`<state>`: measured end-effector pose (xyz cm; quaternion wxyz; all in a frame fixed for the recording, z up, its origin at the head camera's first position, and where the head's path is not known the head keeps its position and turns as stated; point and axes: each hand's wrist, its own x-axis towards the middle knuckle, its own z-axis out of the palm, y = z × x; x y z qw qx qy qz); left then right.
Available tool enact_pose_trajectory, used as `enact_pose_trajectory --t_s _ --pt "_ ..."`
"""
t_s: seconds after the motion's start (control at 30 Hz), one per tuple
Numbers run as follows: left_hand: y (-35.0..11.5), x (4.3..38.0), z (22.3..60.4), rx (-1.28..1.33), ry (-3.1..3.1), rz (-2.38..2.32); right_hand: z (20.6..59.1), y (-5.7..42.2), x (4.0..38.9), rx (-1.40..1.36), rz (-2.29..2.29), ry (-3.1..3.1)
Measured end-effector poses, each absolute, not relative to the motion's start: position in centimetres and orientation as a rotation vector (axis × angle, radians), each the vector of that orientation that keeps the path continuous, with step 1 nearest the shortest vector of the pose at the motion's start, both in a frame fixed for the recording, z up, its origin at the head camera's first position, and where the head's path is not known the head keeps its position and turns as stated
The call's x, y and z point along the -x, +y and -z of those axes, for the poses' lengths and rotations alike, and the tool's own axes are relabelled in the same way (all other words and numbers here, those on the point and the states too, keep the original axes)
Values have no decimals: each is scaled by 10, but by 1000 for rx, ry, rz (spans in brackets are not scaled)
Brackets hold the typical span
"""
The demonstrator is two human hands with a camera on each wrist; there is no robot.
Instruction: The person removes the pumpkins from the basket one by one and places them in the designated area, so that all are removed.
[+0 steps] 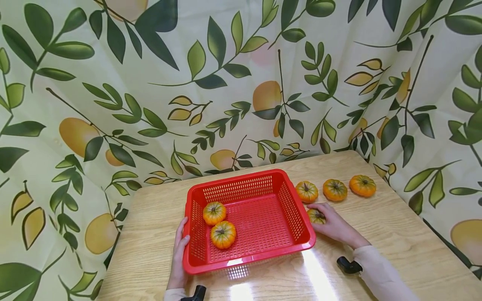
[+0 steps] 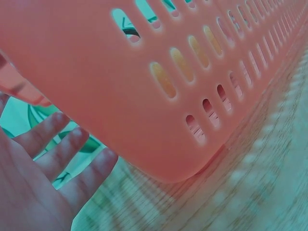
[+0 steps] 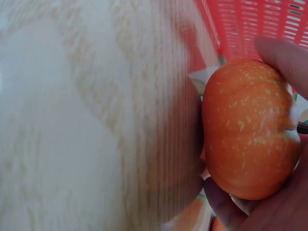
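Observation:
A red plastic basket (image 1: 260,221) stands on the table with two small orange pumpkins inside, an upper pumpkin (image 1: 214,213) and a lower pumpkin (image 1: 223,235), near its left wall. My left hand (image 1: 180,255) is at the basket's left side; in the left wrist view its fingers (image 2: 89,175) extend fairly straight against the outer wall. Just outside the basket's right side, my right hand (image 1: 335,225) grips another pumpkin (image 3: 250,130), thumb on one side and fingers on the other. The palm side partly hides this pumpkin in the head view.
Three more pumpkins sit in a row right of the basket: a near one (image 1: 306,192) close to its rim, a middle one (image 1: 335,190) and a far-right one (image 1: 362,185). Leaf-patterned cloth (image 1: 226,104) hangs behind the wooden table (image 1: 150,225) and along its right side.

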<state>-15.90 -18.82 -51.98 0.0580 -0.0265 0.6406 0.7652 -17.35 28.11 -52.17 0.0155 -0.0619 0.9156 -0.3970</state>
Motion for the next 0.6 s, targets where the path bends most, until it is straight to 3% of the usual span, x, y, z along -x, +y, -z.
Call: enact_pose_trajectory --t_s 0.6 --pt "-188 160 521 66 1974 -2299 512 283 171 226 1223 2861"
